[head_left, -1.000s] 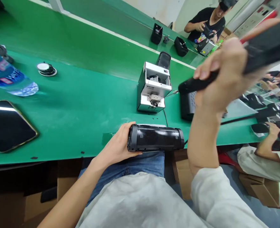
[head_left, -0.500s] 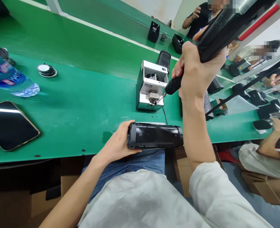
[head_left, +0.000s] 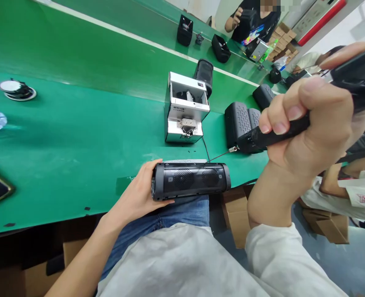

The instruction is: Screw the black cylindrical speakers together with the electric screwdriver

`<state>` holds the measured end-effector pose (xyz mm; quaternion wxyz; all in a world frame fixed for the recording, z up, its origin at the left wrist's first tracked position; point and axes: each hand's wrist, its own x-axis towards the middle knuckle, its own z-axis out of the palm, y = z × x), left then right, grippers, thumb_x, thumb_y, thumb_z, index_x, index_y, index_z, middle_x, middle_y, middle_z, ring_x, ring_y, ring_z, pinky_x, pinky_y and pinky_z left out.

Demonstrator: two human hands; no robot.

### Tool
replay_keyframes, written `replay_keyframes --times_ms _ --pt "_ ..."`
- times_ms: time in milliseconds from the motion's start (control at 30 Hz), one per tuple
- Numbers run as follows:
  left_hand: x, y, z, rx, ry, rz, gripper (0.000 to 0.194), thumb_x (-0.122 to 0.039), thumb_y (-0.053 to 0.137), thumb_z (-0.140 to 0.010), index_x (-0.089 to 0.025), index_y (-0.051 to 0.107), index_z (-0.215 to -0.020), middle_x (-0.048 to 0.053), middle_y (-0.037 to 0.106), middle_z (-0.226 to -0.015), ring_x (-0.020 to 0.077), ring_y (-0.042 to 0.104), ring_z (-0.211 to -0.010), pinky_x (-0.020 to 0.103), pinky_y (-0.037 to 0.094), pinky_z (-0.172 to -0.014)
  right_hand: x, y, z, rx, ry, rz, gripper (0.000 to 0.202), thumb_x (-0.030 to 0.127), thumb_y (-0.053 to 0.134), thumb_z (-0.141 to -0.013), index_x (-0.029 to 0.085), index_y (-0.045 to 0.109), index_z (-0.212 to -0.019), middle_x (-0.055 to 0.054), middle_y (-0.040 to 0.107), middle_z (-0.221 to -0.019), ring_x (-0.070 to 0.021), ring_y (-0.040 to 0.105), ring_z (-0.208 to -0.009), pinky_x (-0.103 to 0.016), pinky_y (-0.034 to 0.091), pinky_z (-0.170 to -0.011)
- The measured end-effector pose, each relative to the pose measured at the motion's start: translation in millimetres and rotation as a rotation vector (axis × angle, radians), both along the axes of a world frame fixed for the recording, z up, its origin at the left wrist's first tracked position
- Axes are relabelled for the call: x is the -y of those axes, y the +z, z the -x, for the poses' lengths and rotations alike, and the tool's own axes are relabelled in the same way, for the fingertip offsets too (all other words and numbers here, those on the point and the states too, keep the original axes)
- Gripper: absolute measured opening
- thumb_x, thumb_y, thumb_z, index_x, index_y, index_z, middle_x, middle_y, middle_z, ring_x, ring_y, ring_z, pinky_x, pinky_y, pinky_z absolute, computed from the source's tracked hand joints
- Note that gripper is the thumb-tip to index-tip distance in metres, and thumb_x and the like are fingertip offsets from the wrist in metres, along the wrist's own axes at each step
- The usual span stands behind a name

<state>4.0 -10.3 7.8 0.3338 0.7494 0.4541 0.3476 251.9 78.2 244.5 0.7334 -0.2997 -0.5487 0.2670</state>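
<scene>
Right hand point(head_left: 306, 123) gripping screwdriver point(head_left: 275, 134), now off feeder point(head_left: 185, 109); left hand point(head_left: 139, 194) clasping speaker point(head_left: 190, 180)

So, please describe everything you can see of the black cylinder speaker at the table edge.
The black cylinder speaker lies on its side at the near edge of the green table. Its body looks like plastic, with a perforated grille and two round drivers behind it. The left hand grips its left end; the electric screwdriver bit points toward it.

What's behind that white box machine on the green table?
A black rounded speaker stands right behind the white box machine. Only the speaker's top part shows; the machine covers its lower part.
</scene>
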Motion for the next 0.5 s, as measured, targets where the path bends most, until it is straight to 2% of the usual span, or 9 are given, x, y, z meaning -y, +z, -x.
replay_keyframes --times_ms 100,233,367,500 --pt "0.4 -0.2 0.0 0.020 0.010 0.004 0.106 -0.050 0.100 -0.082 -0.028 0.040 -0.166 0.019 0.059 -0.162 0.0471 0.063 -0.152 0.068 0.056 -0.127 -0.4 -1.0 -1.7 -0.028 0.038 -0.028 0.025 0.010 0.076 -0.075 0.030 0.075 -0.091 0.010 0.033 -0.060 -0.0104 0.031 -0.040 -0.028 0.022 -0.034" --pt "1.6 1.8 0.1 -0.007 0.014 0.024 0.108 -0.049 0.100 -0.083 -0.028 0.037 -0.168 0.019 0.058 -0.164 0.0473 0.062 -0.154 0.068 0.055 -0.128 -0.5 -11.2 -6.4 0.071 0.130 -0.026 0.023 0.010 0.083 -0.083 0.027 0.077 -0.096 0.010 0.043 -0.059 -0.0112 0.038 -0.039 -0.028 0.034 -0.034" --pt "2.6 2.6 0.2 -0.012 0.015 0.042 0.108 -0.049 0.099 -0.084 -0.028 0.036 -0.169 0.020 0.058 -0.164 0.0481 0.062 -0.154 0.068 0.056 -0.127 -1.1 -41.8 -9.3 0.083 0.201 -0.012 0.025 0.011 0.088 -0.090 0.027 0.075 -0.104 0.010 0.049 -0.063 -0.0104 0.045 -0.039 -0.025 0.042 -0.035" --pt "2.7 3.2 0.5 -0.008 0.007 0.059 0.107 -0.048 0.098 -0.085 -0.030 0.035 -0.170 0.020 0.058 -0.163 0.0481 0.062 -0.153 0.070 0.056 -0.126 0.3 -67.2 -7.9 0.054 0.188 -0.083 0.025 0.013 0.089 -0.094 0.027 0.072 -0.105 0.010 0.048 -0.064 -0.0087 0.042 -0.038 -0.023 0.039 -0.032"
